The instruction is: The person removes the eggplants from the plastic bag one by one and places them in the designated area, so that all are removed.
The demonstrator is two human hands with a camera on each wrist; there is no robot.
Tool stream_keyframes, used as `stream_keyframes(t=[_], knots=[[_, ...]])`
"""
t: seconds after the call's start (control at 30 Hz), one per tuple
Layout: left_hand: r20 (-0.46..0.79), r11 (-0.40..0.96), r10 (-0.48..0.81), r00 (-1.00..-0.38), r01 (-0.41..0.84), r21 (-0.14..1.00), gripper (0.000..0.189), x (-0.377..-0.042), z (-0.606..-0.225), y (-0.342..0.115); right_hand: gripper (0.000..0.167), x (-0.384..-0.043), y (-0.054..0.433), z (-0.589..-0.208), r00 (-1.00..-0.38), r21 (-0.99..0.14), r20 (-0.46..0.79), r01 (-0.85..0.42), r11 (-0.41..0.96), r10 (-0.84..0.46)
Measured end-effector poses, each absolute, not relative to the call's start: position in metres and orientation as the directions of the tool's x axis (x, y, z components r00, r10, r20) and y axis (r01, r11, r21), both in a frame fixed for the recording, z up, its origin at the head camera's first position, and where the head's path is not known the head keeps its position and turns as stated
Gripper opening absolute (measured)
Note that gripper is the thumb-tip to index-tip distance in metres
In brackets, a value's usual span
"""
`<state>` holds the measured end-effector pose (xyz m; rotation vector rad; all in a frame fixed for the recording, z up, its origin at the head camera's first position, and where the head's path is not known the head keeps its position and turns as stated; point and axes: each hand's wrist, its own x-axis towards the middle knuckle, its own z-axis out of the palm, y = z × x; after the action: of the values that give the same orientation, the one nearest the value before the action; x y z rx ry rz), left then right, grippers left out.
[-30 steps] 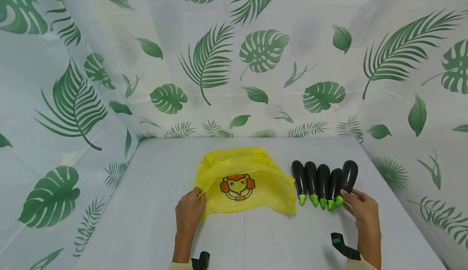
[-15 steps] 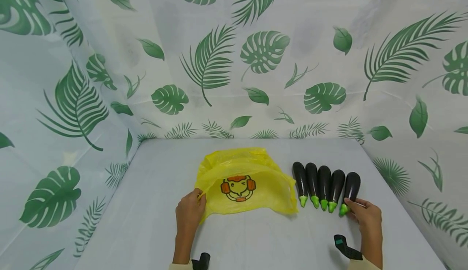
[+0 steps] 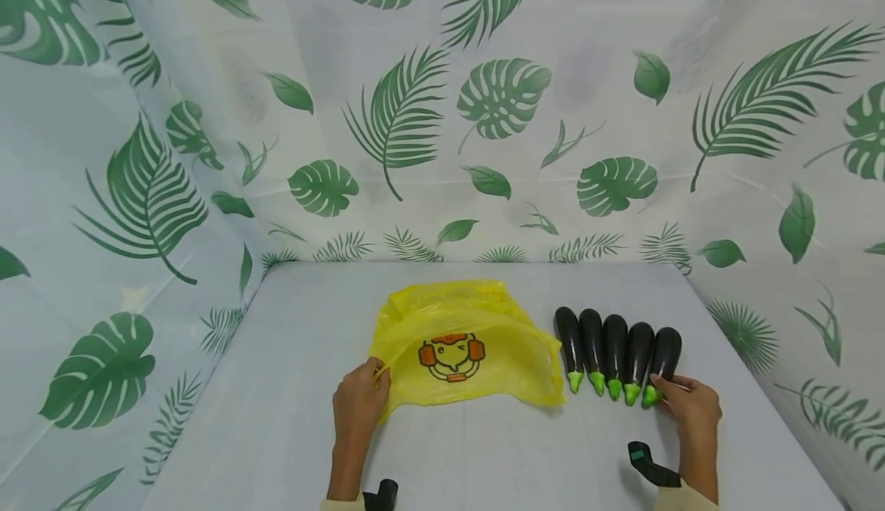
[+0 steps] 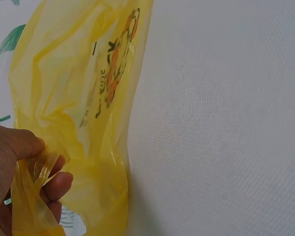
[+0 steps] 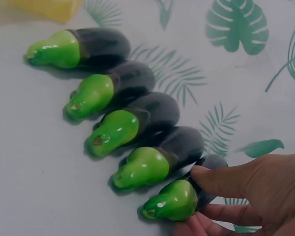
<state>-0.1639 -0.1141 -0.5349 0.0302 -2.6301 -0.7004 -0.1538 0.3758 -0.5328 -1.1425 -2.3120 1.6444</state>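
A yellow plastic bag (image 3: 512, 353) with a printed cartoon face in headphones lies on the white table. My left hand (image 3: 361, 396) pinches the bag's left edge; in the left wrist view the thumb and curled fingers hold the thin yellow film (image 4: 64, 132). To the bag's right, several dark eggplants with bright green caps lie side by side in a row. My right hand (image 3: 691, 407) grips the rightmost eggplant (image 3: 667, 350) near its cap, thumb on one side and fingers on the other. Beside it lies the neighbouring eggplant (image 5: 142, 167).
The white table (image 3: 484, 457) runs back to a leaf-print cloth (image 3: 415, 211) hung behind and at the sides. Black wrist-worn devices (image 3: 650, 465) sit at both wrists. The leftmost eggplant (image 3: 567, 334) lies close to the bag's right edge.
My right hand has lowered the rightmost eggplant toward me and slightly right, so it lies in line with the others rather than overlapping its neighbour. The left hand and bag stay put.
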Motion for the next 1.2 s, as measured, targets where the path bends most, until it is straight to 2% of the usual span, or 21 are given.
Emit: stream_keyframes(t=[0.57, 0.83, 1.1, 1.2], knots=[[0.395, 0.875, -0.129, -0.91, 0.083, 0.476, 0.012, -0.164, -0.535, -0.117, 0.069, -0.154, 0.366, -0.534, -0.724, -0.785, -0.273, 0.548, 0.288, 0.633], [0.392, 0.877, -0.126, -0.911, 0.082, 0.473, 0.012, -0.165, -0.534, -0.118, 0.068, -0.154, 0.364, -0.533, -0.724, -0.777, -0.286, 0.558, 0.29, 0.627], [0.389, 0.878, -0.116, -0.914, 0.089, 0.471, 0.015, -0.164, -0.533, -0.118, 0.078, -0.151, 0.362, -0.531, -0.716, -0.768, -0.312, 0.577, 0.277, 0.625], [0.389, 0.881, -0.109, -0.915, 0.092, 0.463, 0.018, -0.165, -0.531, -0.119, 0.077, -0.148, 0.358, -0.528, -0.717, -0.749, -0.263, 0.574, 0.332, 0.646]])
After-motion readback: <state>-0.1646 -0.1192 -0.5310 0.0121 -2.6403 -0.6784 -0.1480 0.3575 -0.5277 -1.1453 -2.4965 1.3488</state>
